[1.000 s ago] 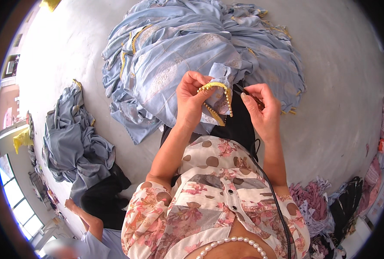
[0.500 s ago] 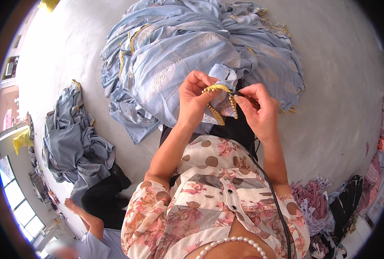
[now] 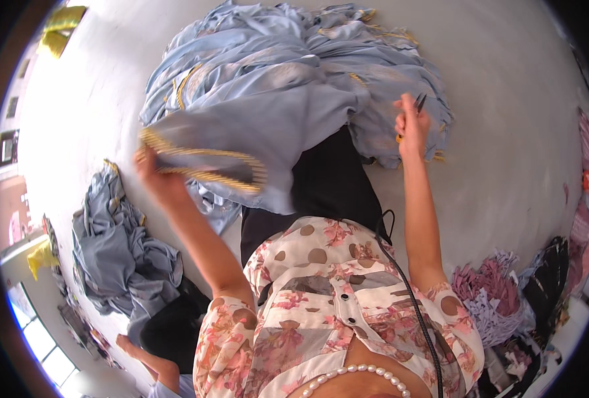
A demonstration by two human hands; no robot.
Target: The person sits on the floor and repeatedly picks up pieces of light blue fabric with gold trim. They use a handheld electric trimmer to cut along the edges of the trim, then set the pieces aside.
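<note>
My left hand, out to the left, is closed round the gold-trimmed edge of a light blue garment. From that grip the cloth stretches across to the pile, blurred by motion. Its gold trim forms a long loop beside the hand. My right hand is raised over the right side of the pile, closed on small thread snips. Two dark blade tips stick up past the fingers, and a bit of yellow shows below them. The large heap of blue garments lies on the floor before me.
A smaller blue garment pile lies to the left, next to a co-worker whose arm shows at the lower left. Pink and pale cloth scraps are heaped at the right. A black cord hangs down my front.
My hands were close together at the gold trim. The left has swung left, pulling the trimmed edge along, while the right has moved up and right with the snips.
</note>
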